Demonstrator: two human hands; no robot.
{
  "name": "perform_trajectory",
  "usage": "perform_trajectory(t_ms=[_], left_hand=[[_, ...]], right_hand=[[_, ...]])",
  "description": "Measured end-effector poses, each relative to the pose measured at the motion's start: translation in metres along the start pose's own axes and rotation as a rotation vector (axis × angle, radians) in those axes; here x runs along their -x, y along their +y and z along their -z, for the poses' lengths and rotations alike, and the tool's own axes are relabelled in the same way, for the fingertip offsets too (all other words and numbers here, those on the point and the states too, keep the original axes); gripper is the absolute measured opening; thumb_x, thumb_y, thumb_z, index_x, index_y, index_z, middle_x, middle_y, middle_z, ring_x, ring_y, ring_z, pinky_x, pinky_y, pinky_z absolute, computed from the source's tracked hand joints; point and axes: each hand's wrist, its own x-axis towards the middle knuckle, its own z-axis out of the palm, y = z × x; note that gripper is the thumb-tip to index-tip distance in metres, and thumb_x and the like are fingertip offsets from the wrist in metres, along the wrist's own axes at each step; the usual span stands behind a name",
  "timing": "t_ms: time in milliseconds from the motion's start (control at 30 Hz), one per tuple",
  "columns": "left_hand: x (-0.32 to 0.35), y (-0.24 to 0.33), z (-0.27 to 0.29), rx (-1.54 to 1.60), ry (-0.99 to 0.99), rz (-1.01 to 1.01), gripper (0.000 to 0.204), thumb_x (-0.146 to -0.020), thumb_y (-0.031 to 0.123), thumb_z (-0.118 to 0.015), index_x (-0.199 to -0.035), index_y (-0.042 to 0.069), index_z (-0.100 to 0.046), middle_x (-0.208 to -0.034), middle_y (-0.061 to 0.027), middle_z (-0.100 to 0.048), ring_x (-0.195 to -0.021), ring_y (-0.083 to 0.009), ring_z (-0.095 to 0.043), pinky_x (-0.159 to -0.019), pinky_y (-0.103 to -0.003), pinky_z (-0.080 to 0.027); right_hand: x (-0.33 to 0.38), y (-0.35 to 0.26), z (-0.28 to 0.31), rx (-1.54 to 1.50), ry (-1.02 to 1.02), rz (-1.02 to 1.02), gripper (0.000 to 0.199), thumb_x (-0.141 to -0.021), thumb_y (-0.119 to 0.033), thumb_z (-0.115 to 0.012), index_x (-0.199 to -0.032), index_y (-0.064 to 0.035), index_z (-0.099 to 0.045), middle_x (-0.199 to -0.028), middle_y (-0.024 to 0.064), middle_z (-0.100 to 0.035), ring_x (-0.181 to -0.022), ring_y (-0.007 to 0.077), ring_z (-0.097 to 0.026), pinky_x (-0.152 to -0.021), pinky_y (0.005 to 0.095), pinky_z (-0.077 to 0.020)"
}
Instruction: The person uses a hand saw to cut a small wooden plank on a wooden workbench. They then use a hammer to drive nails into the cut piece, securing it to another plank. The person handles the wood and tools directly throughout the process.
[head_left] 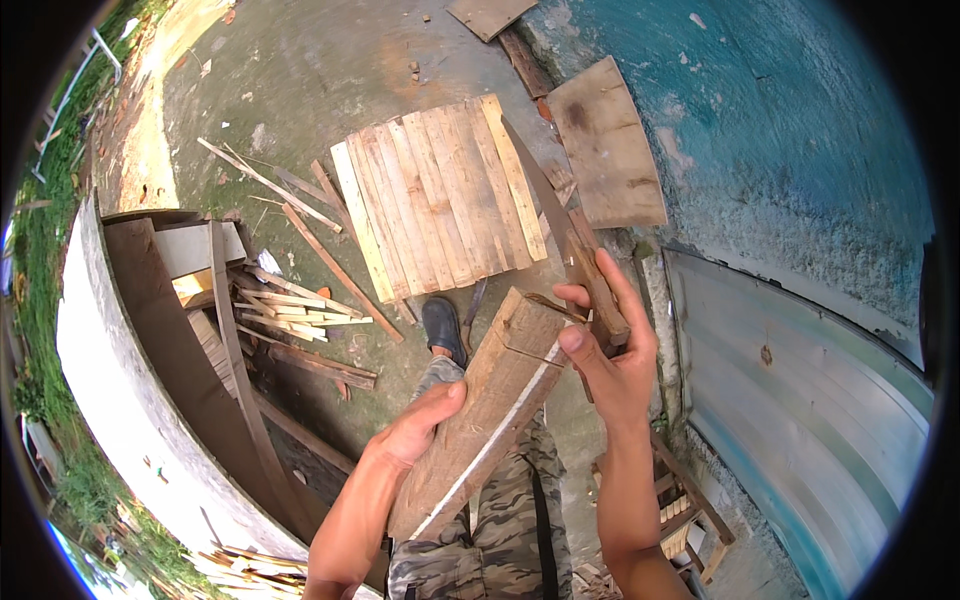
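Note:
My left hand (pixel 420 425) is closed round the side of a thick wooden board (pixel 490 400), which slants up in front of my legs. A white stripe runs along the board's right edge, and a dark cut line crosses it near its upper end. In my right hand (pixel 625 350) is a hand saw (pixel 550 195) with a wooden handle; its long dark blade points up and away. My right thumb rests at the board's upper right edge. Part of the handle is hidden by the fingers.
A slatted wooden panel (pixel 430 200) lies ahead on the concrete. Loose wood strips (pixel 290 310) are scattered left, beside a large curved white-sided container (pixel 150 400). A flat board (pixel 607 145) leans at the blue wall (pixel 780 130); a metal shutter (pixel 790 370) is at right.

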Motion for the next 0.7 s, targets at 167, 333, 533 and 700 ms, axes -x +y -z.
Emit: perform_trajectory(t_ms=[167, 333, 533, 700], left_hand=[[-0.008, -0.009, 0.009, -0.03, -0.064, -0.006, 0.089, -0.09, 0.063, -0.065, -0.14, -0.01, -0.052, -0.123, -0.0277, -0.067, -0.103, -0.0397, -0.072, -0.091, -0.046, -0.058], [-0.016, -0.009, 0.005, -0.182, -0.062, -0.034, 0.09, -0.092, 0.064, -0.061, -0.139, -0.012, -0.052, -0.122, -0.0301, -0.067, -0.101, -0.0411, -0.072, -0.09, -0.046, -0.058], [-0.016, -0.005, -0.016, -0.23, 0.028, 0.033, 0.093, -0.093, 0.068, -0.057, -0.14, -0.012, -0.05, -0.119, -0.029, -0.068, -0.101, -0.0401, -0.072, -0.091, -0.045, -0.057], [-0.026, 0.002, -0.032, -0.339, -0.079, -0.035, 0.103, -0.086, 0.073, -0.064, -0.141, -0.013, -0.048, -0.117, -0.0273, -0.068, -0.1, -0.0383, -0.073, -0.091, -0.045, -0.058]], right_hand=[[0.004, 0.0, 0.015, -0.033, -0.054, -0.097, 0.073, -0.088, -0.016, -0.084, -0.149, 0.0031, -0.048, -0.115, 0.0081, -0.068, -0.097, 0.009, -0.062, -0.084, 0.0225, -0.0506], [0.009, -0.001, 0.025, -0.064, -0.033, -0.083, 0.068, -0.089, -0.016, -0.083, -0.147, 0.0016, -0.051, -0.098, -0.0012, -0.061, -0.088, 0.0051, -0.056, -0.076, 0.0194, -0.0456], [0.006, -0.001, 0.034, -0.035, 0.039, -0.082, 0.063, -0.091, -0.017, -0.08, -0.145, 0.0001, -0.053, -0.093, -0.0026, -0.059, -0.081, 0.0037, -0.053, -0.071, 0.0189, -0.0426], [0.002, -0.002, 0.046, -0.028, 0.08, -0.001, 0.063, -0.091, -0.019, -0.079, -0.144, 0.001, -0.053, -0.091, -0.0026, -0.059, -0.08, 0.0038, -0.054, -0.07, 0.0191, -0.0426]])
